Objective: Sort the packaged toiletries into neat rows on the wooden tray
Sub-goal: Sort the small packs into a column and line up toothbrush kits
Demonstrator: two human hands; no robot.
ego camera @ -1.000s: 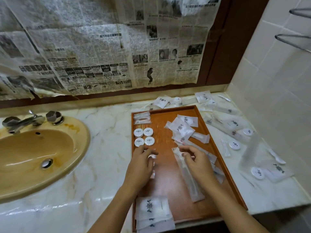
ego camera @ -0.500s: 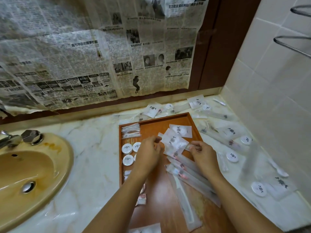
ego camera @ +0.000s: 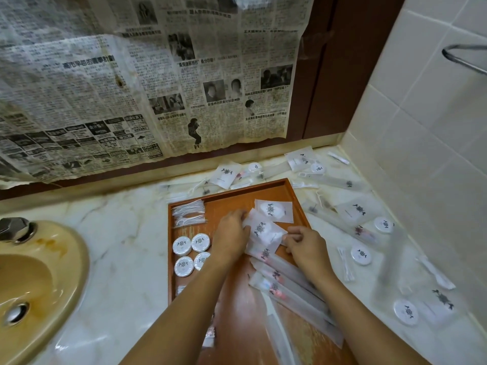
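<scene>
Sorting partway done: one corner of the tray is neat, most packets still loose.

Wooden tray [ego camera: 295, 198] sits on the marble counter [ego camera: 118, 246]; both hands work at its middle on a flat white sachet [ego camera: 263, 230]. Left hand [ego camera: 230, 237] holds the sachet's left edge, fingers curled; right hand [ego camera: 303, 242] pinches its right edge. Just beyond the grip lies a second sachet [ego camera: 275, 210], unaligned. Below the grip, long toothbrush sleeves [ego camera: 287, 283] lie slanted and overlapping, not in rows. Left of the grip, looks done: four round soaps [ego camera: 192, 252] squared up, small thin packets [ego camera: 188, 214] stacked behind them. Right of and beyond the grip, off the tray, scattered packets [ego camera: 361, 212] and round soaps remain: I'd say over half left.
</scene>
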